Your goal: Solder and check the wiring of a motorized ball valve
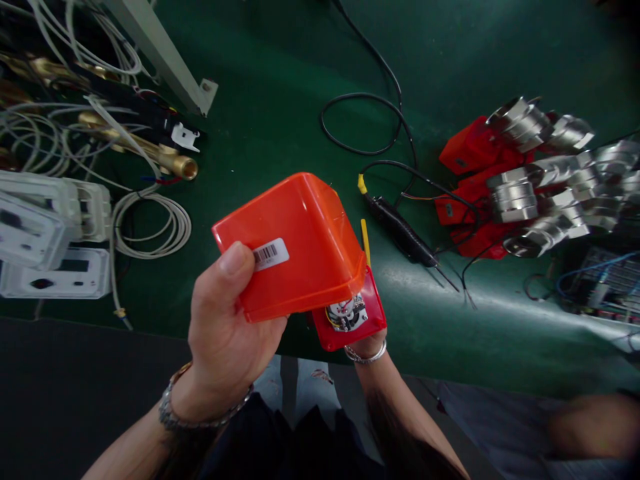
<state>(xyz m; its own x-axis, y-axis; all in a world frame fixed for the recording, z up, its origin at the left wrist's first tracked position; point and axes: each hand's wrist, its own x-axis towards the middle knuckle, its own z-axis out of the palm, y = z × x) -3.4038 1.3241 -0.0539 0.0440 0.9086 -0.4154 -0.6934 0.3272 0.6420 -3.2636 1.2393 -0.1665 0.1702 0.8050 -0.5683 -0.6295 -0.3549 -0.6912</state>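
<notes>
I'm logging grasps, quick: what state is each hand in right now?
Left hand: closed, holding the orange cover.
Right hand: holding the red base from underneath, fingers hidden.

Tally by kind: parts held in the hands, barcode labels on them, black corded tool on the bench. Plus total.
Orange cover in left hand: 1
Red base in right hand: 1
Barcode label visible on the cover: 1
Black corded tool: 1
Total: 4
</notes>
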